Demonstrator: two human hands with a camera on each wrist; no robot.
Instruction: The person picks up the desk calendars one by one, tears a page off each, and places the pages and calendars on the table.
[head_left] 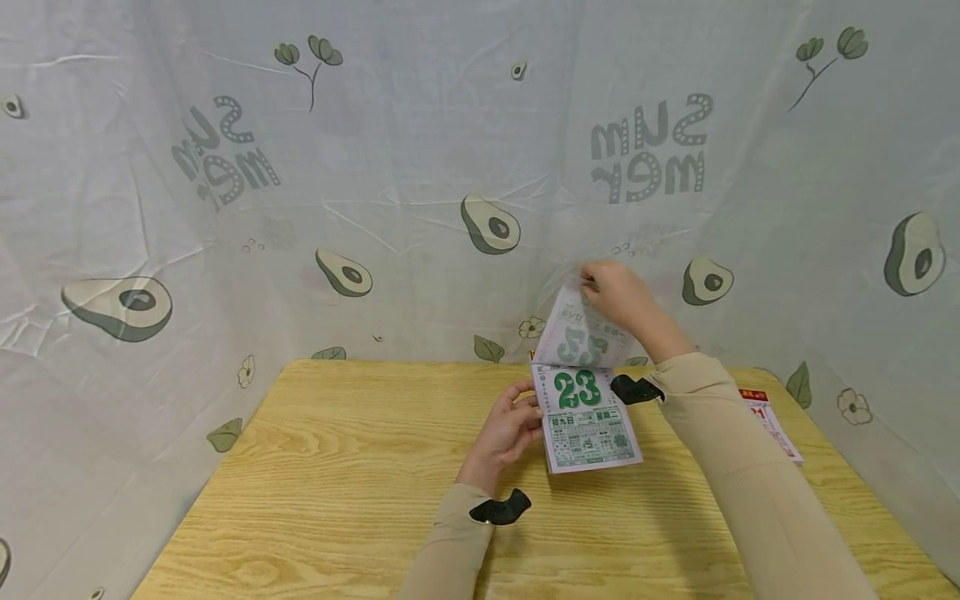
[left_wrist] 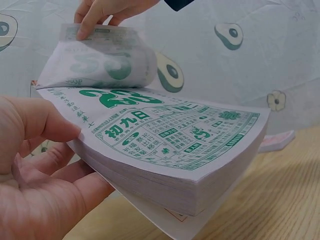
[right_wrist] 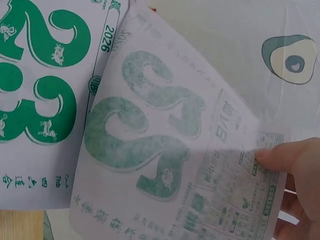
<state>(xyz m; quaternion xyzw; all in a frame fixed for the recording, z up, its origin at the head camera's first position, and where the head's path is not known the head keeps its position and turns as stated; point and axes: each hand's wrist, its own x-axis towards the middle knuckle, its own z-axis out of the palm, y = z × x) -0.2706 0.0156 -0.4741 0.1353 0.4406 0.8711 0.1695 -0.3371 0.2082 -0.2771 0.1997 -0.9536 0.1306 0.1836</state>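
Observation:
A thick tear-off calendar shows a big green 23 on its top page and is tilted up off the table. My left hand holds it by its left edge; in the left wrist view the thumb lies at the pad's edge and the fingers go underneath. Above, my right hand pinches the free end of a lifted thin page, thumb on the near face. That sheet is folded back over the top binding, and its green digits show through in reverse.
Part of a second calendar with red print lies on the right of the wooden table, partly behind my right sleeve. A pale curtain printed with avocados hangs behind the table and at both sides.

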